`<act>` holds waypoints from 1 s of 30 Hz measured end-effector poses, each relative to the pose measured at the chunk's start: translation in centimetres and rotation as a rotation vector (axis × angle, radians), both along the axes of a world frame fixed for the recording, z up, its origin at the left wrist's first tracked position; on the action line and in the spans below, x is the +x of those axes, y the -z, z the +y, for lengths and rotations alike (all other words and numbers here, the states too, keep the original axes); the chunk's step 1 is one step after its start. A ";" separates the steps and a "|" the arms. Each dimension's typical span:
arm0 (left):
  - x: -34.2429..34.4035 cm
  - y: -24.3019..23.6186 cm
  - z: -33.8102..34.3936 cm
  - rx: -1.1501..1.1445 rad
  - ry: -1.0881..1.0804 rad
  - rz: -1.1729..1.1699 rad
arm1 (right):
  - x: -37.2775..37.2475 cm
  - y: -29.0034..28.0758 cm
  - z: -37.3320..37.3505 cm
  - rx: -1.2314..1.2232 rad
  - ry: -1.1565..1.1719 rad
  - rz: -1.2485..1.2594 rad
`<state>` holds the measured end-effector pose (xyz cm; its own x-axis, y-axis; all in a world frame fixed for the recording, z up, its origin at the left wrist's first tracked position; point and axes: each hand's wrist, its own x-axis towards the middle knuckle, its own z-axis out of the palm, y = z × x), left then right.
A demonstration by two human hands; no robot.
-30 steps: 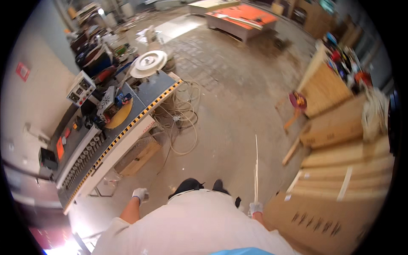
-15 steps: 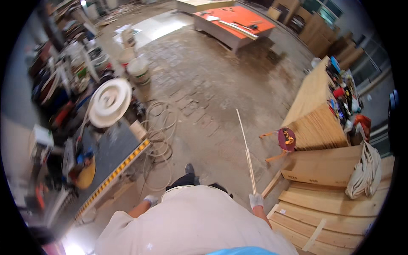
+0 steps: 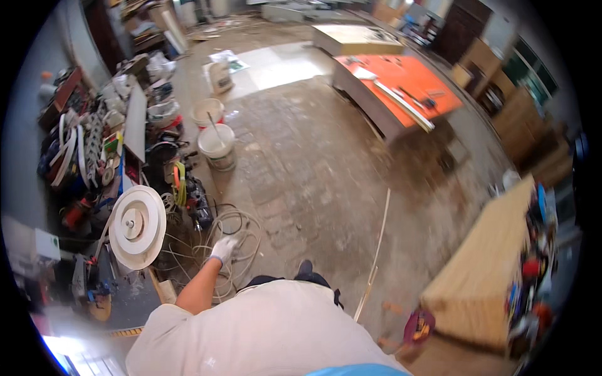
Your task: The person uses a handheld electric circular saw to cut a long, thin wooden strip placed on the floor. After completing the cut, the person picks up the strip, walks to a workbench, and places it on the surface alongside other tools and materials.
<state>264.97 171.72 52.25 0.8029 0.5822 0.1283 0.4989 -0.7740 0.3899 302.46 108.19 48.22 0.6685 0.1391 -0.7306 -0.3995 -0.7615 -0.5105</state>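
My left hand, in a white knit glove, is swung out to the left of my body above a coiled pale hose. Its fingers look loosely stretched, slightly blurred, and nothing shows in them. Long thin wooden strips slant forward over the floor on my right, their near ends going behind my shirt. My right hand is hidden by my body, so its grip on the strips does not show. One dark shoe points ahead on the concrete floor.
An orange-topped table stands ahead to the right, with a pale-topped table behind it. White buckets, a round white disc and piled tools lie left. At right are a plywood box and a dark red stool.
The view has moved forward and turned left. My left hand has swung forward into fuller view. My right hand, earlier gripping the strips, has gone out of sight; the planks at right are mostly gone.
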 end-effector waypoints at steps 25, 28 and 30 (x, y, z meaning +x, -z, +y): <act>58.4 -18.6 63.2 -0.860 -0.573 -0.408 | 67.6 -8.0 82.4 -0.519 -0.897 -0.196; 60.6 -19.0 69.9 -0.623 -0.618 -0.355 | 75.0 -6.2 97.4 -0.415 -1.007 -0.278; 59.3 -12.9 71.7 -0.316 -0.697 -0.217 | 78.8 -4.5 108.3 -0.343 -1.151 -0.373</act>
<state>324.26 243.37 65.19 0.2164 0.9762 -0.0152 0.7151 -0.1479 0.6832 381.24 216.47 52.76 0.4593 0.6181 -0.6379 0.7089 -0.6878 -0.1560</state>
